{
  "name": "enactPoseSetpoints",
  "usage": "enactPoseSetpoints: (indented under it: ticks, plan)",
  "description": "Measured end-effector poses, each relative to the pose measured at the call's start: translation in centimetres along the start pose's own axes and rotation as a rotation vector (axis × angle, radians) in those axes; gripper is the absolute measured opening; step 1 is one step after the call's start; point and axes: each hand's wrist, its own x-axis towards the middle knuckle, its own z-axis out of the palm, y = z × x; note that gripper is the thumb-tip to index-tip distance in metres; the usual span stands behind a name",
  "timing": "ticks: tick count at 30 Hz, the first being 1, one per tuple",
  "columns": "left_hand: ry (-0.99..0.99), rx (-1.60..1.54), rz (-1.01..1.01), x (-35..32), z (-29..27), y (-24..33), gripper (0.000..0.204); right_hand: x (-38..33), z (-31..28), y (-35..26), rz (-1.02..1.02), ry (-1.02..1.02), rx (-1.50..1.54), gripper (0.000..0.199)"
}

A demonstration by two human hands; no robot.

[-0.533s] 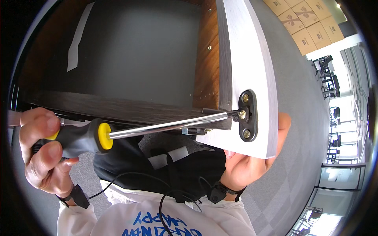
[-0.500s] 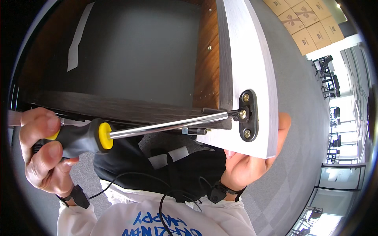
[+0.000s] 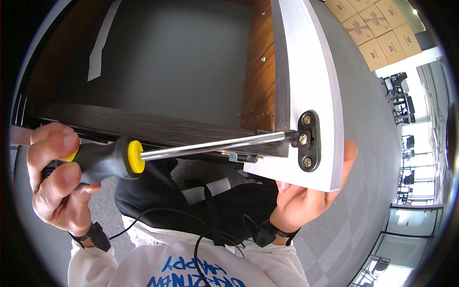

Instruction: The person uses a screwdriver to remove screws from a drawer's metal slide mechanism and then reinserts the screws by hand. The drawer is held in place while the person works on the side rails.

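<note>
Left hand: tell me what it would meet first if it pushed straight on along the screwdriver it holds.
The left hand would drive the screwdriver tip into the middle screw of the black mounting plate on the white panel.

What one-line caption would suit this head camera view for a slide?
Left hand drives a screwdriver into the black bracket on a grey panel steadied by the right hand.

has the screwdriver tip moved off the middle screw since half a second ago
No. The screwdriver tip sits on the middle screw of the black bracket, as before.

1 head-worn fisheye view, facing steeply down, close above the hands, rim-bent edges
</note>
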Motion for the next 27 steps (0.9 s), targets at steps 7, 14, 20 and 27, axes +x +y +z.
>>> enactPoseSetpoints:
  ticks: [7, 14, 20, 27]
  plan:
    - [0.003, -0.022, -0.002, 0.24, 0.16, 0.04, 0.051, -0.21, -0.15, 0.2, -0.016, 0.0, 0.047, 0.025]
    - [0.011, -0.023, -0.019, 0.24, 0.35, -0.2, 0.048, -0.15, -0.04, -0.02, -0.025, -0.046, 0.044, 0.026]
    - [0.011, -0.013, -0.017, 0.46, 0.4, -0.08, 0.047, 0.02, -0.26, 0.07, -0.04, -0.063, 0.001, 0.028]
    - [0.046, -0.003, -0.02, 0.55, 0.67, -0.01, 0.045, -0.25, -0.33, 0.23, -0.034, -0.039, -0.009, 0.03]
